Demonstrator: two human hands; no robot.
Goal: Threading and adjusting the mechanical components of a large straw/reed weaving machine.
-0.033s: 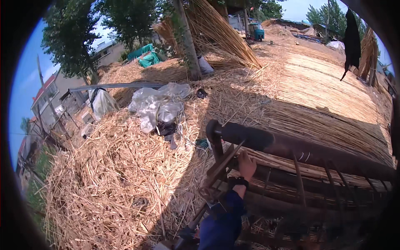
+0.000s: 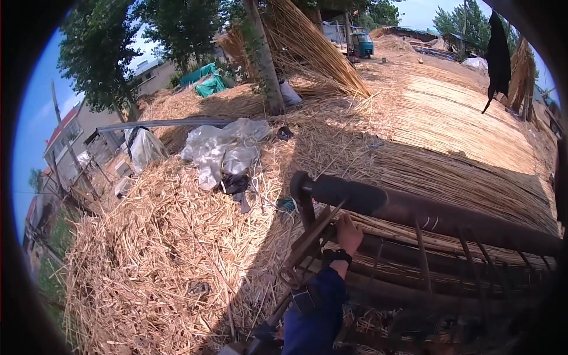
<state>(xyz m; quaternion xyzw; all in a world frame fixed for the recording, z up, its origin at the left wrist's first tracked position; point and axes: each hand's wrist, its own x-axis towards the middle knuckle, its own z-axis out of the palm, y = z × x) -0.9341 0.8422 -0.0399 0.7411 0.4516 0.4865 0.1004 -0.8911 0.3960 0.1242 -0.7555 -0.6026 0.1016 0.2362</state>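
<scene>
My left hand [image 2: 349,234] reaches up from the lower edge, in a blue sleeve [image 2: 315,313] with a dark band [image 2: 336,257] at the wrist. Its back faces me and the fingers curl in, closed; whatever they grip is hidden. The hand is at the left end of a dark metal frame, just below a thick round pipe [image 2: 408,207] and beside a slanting rusty bar [image 2: 313,236]. Beyond the pipe lies a long mat of straw-coloured reed stalks [image 2: 449,177], its near edge running under the frame. My right hand is out of view.
Loose broken stalks [image 2: 160,254] cover the ground to the left. Clear plastic sheeting [image 2: 219,148] lies near a tree trunk [image 2: 264,65]. A leaning reed bundle [image 2: 319,47] and a teal three-wheeler [image 2: 362,45] stand farther back. A black cloth [image 2: 499,59] hangs at upper right.
</scene>
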